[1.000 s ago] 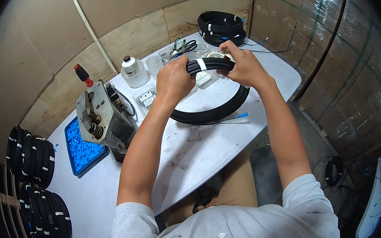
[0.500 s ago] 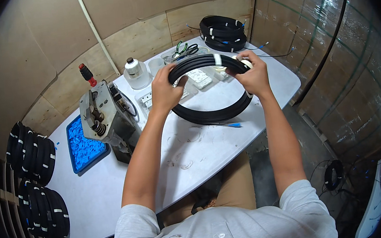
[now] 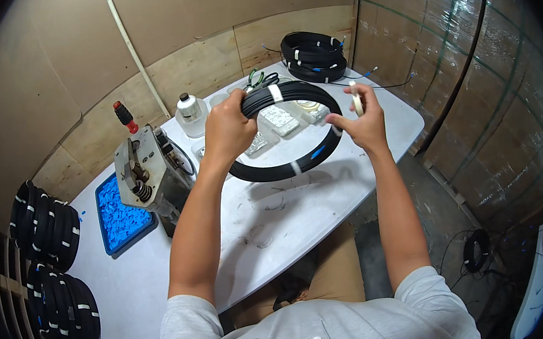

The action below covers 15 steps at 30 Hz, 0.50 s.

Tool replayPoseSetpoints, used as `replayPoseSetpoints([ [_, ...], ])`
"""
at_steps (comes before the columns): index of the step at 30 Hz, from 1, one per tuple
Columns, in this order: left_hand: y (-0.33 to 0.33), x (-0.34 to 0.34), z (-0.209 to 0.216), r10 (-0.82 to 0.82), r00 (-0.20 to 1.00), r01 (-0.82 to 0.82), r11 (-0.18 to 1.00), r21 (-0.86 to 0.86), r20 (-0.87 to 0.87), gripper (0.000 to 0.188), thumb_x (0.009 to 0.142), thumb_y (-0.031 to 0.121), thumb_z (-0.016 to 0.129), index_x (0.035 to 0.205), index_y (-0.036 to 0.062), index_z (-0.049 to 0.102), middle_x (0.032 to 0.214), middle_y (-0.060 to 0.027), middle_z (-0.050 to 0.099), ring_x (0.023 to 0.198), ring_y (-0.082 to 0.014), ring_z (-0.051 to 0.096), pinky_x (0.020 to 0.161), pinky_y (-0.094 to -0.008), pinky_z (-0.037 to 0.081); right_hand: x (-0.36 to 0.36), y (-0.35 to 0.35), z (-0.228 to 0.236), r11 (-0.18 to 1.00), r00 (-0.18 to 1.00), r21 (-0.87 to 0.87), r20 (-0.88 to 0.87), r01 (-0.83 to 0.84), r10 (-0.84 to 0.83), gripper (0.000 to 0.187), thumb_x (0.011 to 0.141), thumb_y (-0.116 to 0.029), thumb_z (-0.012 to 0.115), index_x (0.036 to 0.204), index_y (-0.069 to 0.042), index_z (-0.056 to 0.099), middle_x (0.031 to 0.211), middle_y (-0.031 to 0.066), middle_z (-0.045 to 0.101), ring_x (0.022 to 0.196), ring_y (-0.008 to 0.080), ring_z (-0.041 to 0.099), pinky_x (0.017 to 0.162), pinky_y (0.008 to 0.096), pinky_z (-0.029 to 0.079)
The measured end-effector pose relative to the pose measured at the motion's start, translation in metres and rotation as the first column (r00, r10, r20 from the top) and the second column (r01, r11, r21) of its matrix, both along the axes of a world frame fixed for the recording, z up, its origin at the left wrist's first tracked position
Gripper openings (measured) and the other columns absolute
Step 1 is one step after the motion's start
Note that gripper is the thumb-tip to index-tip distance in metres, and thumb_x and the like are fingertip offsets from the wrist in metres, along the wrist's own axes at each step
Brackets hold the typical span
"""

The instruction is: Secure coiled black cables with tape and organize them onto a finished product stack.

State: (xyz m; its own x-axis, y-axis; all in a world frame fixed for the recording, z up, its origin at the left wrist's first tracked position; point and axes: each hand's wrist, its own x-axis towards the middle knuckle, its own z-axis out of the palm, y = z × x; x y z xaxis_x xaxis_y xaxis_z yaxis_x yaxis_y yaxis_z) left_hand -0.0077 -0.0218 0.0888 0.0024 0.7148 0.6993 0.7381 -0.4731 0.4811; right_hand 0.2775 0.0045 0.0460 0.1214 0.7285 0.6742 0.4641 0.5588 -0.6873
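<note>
A coil of black cable [image 3: 300,92] is raised over the white table, tilted, its ring facing me. My left hand [image 3: 231,126] grips its upper left side, fingers wrapped over the ring. White bands of tape [image 3: 275,94] go round the bundle at the top, the right and the bottom. A blue connector end [image 3: 318,152] shows against the lower right part. Just right of the coil, my right hand [image 3: 368,121] holds a roll of white tape [image 3: 357,99] in its fingers. Its thumb tip reaches to the coil's right edge; whether it touches is unclear.
Left of the coil stands a metal press [image 3: 144,175], beside a blue tray [image 3: 136,241] of small blue parts. A screwdriver [image 3: 125,118], a white bottle [image 3: 187,105], scissors [image 3: 269,79] and clear boxes [image 3: 280,123] lie farther back. More coils [image 3: 313,57] sit back right and left [image 3: 44,221].
The coil has turned, its top band shifting left, and a bottom band and the blue end now show on it. My right hand has loosened from the coil's right side, keeping the tape roll.
</note>
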Motion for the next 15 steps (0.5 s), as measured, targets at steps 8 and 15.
replayPoseSetpoints([
  [8, 0.011, 0.024, 0.004, -0.034, 0.947, 0.005, 0.996, -0.089, -0.32, 0.023, 0.076, 0.011, 0.07, 0.097, 0.0038, 0.063, 0.085, -0.0195, 0.069, 0.078, -0.0406, 0.066, 0.069, -0.0486, 0.052, -0.035, 0.011, 0.033, 0.987, 0.886, 0.046, 0.448, -0.156, 0.119, 0.054, 0.065, -0.02, 0.091, 0.107, -0.009, 0.059, 0.097, 0.0096, 0.066, 0.089, 0.0263, 0.065, 0.081, 0.0348, 0.053],
  [15, 0.001, 0.008, 0.004, -0.287, 0.952, 0.259, 0.94, -0.223, -0.103, 0.044, 0.075, 0.023, 0.083, 0.109, 0.0022, 0.065, 0.091, -0.02, 0.071, 0.082, -0.0347, 0.069, 0.073, -0.0412, 0.054, -0.018, 0.025, 0.006, 0.989, 0.968, 0.073, 0.225, -0.131, 0.111, 0.04, 0.066, -0.002, 0.079, 0.1, -0.007, 0.059, 0.092, 0.0118, 0.065, 0.087, 0.0324, 0.066, 0.078, 0.0394, 0.053],
])
